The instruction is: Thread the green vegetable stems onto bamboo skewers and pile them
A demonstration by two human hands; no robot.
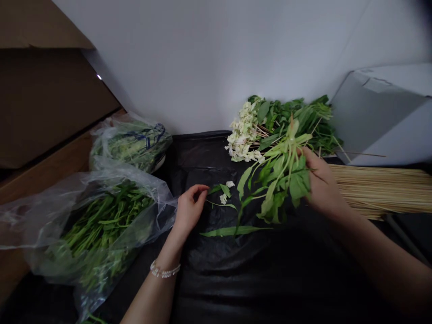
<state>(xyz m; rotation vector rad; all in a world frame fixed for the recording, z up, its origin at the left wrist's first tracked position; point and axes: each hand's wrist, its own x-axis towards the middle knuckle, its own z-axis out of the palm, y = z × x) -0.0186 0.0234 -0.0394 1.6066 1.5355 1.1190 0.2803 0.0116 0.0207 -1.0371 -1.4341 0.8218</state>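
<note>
My right hand [322, 182] is closed around the base of a bunch of leafy greens [275, 189], its leaves hanging down and to the left. With thumb and forefinger pinched together, my left hand [191, 207] is at the tip of a small green leaf [215, 189] low over the black plastic sheet [216, 270]. Loose white petal pieces [223, 199] and a long narrow leaf [236, 231] lie close by. Behind the bunch is a pile of bundled greens [297, 110], with skewer-like sticks and pale, crinkled white-green pieces [245, 130] at its left end.
An open clear plastic bag [158, 193] of long green stems lies at left, with another bag of greens [131, 139] behind it. Many thin wooden sticks [381, 189] lie at right, before a white box [388, 112]. A pale wall [202, 58] stands behind.
</note>
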